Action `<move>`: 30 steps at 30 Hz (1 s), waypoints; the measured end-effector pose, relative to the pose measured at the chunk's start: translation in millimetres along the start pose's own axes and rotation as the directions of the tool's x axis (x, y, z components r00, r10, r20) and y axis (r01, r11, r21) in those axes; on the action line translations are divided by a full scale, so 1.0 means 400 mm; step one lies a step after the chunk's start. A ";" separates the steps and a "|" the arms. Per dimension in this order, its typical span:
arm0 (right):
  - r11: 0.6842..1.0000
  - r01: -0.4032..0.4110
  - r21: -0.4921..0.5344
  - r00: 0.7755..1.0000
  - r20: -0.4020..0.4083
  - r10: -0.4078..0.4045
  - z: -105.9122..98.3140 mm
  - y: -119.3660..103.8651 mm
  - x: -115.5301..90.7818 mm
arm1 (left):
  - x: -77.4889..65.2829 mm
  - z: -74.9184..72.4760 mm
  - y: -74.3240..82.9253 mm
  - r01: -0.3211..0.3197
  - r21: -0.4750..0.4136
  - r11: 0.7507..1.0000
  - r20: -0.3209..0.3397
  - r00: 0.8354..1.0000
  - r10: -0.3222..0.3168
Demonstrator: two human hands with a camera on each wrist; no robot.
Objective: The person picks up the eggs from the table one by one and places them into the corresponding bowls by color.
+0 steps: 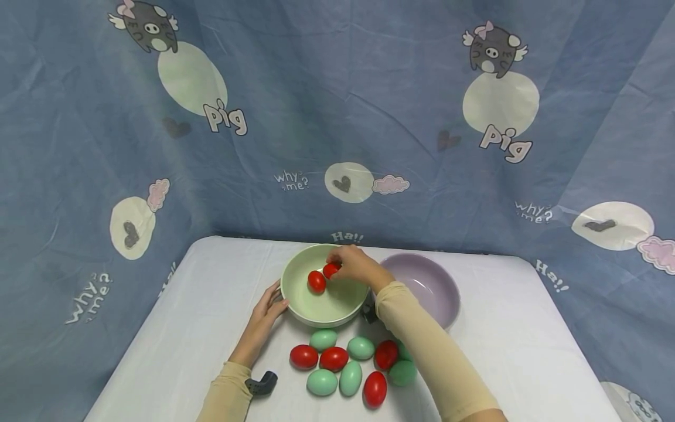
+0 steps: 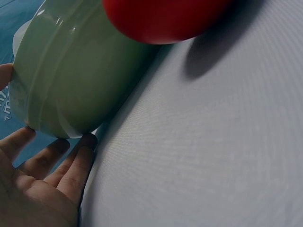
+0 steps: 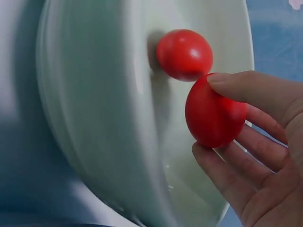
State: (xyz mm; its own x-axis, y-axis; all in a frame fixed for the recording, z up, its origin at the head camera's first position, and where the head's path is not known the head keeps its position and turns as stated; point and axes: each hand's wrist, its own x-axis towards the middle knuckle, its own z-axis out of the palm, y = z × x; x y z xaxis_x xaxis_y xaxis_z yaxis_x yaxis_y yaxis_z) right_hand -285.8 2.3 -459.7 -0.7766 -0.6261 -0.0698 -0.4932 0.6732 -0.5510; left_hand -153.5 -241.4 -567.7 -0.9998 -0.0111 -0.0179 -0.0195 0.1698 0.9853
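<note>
A red egg [image 3: 215,113] is pinched between the thumb and fingers of my right hand [image 1: 358,266], inside the light green bowl [image 1: 324,310]. Another red egg [image 1: 316,282] lies in that bowl, close beside the held one. My left hand [image 1: 262,319] rests against the bowl's outer left side. In the left wrist view its fingertips [image 2: 59,145] touch the green wall, with the fingers fairly straight and the thumb near the rim. Part of the held egg is hidden by the right hand in the head view.
A purple bowl [image 1: 448,293] stands right of the green one, partly behind my right forearm. In front lie several red eggs [image 1: 334,358] and several green eggs [image 1: 322,382] on the white table [image 1: 527,351]. A blue patterned cloth [image 1: 348,117] hangs behind.
</note>
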 end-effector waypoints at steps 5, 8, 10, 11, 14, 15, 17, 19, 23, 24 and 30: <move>1.000 -0.008 -0.023 1.000 0.022 0.009 0.004 0.000 0.018 | -0.003 0.000 0.003 -0.004 0.009 1.000 0.000 1.000 0.004; 0.999 -0.003 -0.042 0.999 0.035 0.004 0.006 -0.001 0.028 | -0.004 0.000 0.004 -0.001 0.016 1.000 -0.005 1.000 0.001; 0.999 -0.008 -0.051 0.999 0.044 0.010 0.008 -0.003 0.032 | -0.004 -0.001 0.002 0.001 0.015 1.000 -0.005 1.000 -0.001; 0.998 -0.014 -0.058 0.999 0.050 0.017 0.009 -0.005 0.034 | -0.004 -0.001 0.001 0.007 0.014 1.000 -0.006 1.000 -0.007; 0.996 -0.030 -0.085 0.997 0.064 0.036 0.013 -0.011 0.042 | -0.002 -0.002 -0.002 0.011 0.009 1.000 -0.006 1.000 -0.010; 0.995 -0.034 -0.096 0.997 0.067 0.040 0.014 -0.014 0.044 | -0.003 -0.002 -0.002 0.011 0.009 1.000 -0.007 1.000 -0.011; 0.992 -0.042 -0.122 0.996 0.074 0.051 0.016 -0.014 0.048 | -0.004 0.000 -0.001 0.010 0.007 1.000 -0.006 1.000 -0.010; 0.989 -0.049 -0.140 0.995 0.082 0.061 0.017 -0.016 0.051 | -0.005 0.001 0.000 0.003 0.008 1.000 -0.006 1.000 -0.003; 0.985 -0.072 -0.155 0.992 0.092 0.087 0.018 -0.019 0.056 | -0.006 0.002 0.004 -0.002 0.012 1.000 -0.010 1.000 0.002; 0.984 -0.077 -0.158 0.991 0.094 0.092 0.018 -0.020 0.057 | -0.007 0.002 0.004 -0.004 0.015 1.000 -0.012 1.000 0.004; 0.975 -0.074 -0.210 0.988 0.116 0.100 0.021 -0.025 0.065 | -0.006 0.001 0.003 -0.008 0.019 1.000 -0.015 1.000 0.008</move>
State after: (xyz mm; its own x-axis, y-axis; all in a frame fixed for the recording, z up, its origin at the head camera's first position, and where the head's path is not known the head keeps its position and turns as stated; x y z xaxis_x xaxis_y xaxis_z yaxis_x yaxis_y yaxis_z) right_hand -297.9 -24.1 -462.9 -0.7712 -0.5972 -0.2203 -0.5059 0.7851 -0.3573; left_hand -150.9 -240.7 -566.7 -0.9997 -0.0246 -0.0074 -0.0120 0.1890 0.9819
